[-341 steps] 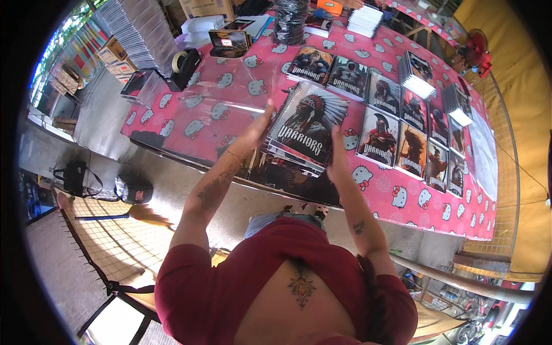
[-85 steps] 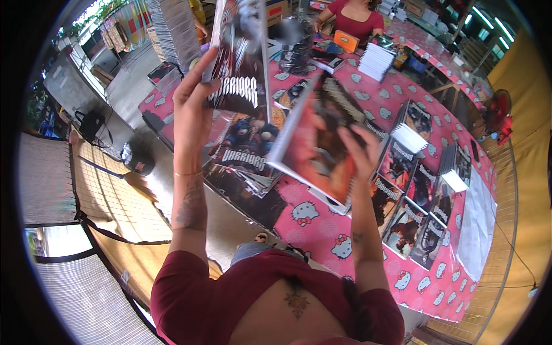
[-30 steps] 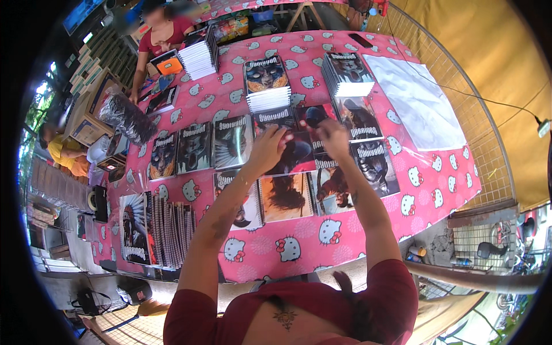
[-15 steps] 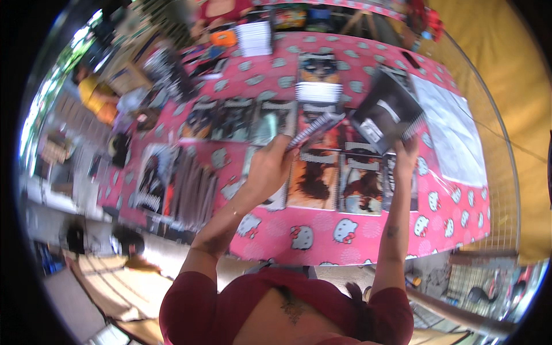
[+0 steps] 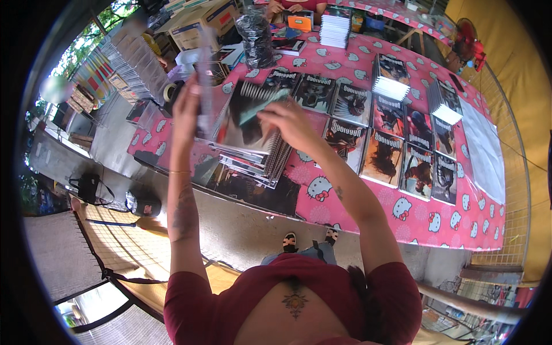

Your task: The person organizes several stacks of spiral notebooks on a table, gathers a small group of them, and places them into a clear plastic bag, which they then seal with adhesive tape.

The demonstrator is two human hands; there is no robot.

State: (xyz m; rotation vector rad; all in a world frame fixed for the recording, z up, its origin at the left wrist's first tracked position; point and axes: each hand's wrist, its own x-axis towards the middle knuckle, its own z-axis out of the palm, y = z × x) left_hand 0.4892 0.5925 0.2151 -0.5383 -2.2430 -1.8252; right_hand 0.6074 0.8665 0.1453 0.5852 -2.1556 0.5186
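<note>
My left hand [image 5: 187, 109] is raised beside a stack of notebooks and is closed on a thin upright piece. That piece is blurred and looks like a spiral notebook [image 5: 205, 75] turned edge-on. With its fingers stretched out, my right hand [image 5: 290, 121] rests on the cover of the top notebook [image 5: 238, 129], which has a dark figure and a teal band. Beneath it, the notebook stack [image 5: 253, 169] is loosely piled, spirals and edges uneven. To the right, spiral notebooks [image 5: 382, 161] with pictured covers lie in rows on the pink patterned tablecloth [image 5: 322, 198].
Taller notebook piles [image 5: 391, 86] stand behind the rows. A black wrapped bundle [image 5: 256, 40] and a cardboard box [image 5: 198, 26] are at the back left. A white sheet [image 5: 483, 149] covers the table's right side. Across the table, another person's hands [image 5: 277, 8] are beside an orange item.
Both hands have swung left from the notebook rows to the stack at the table's left. The black notebook is no longer raised in my right hand. The view has turned left.
</note>
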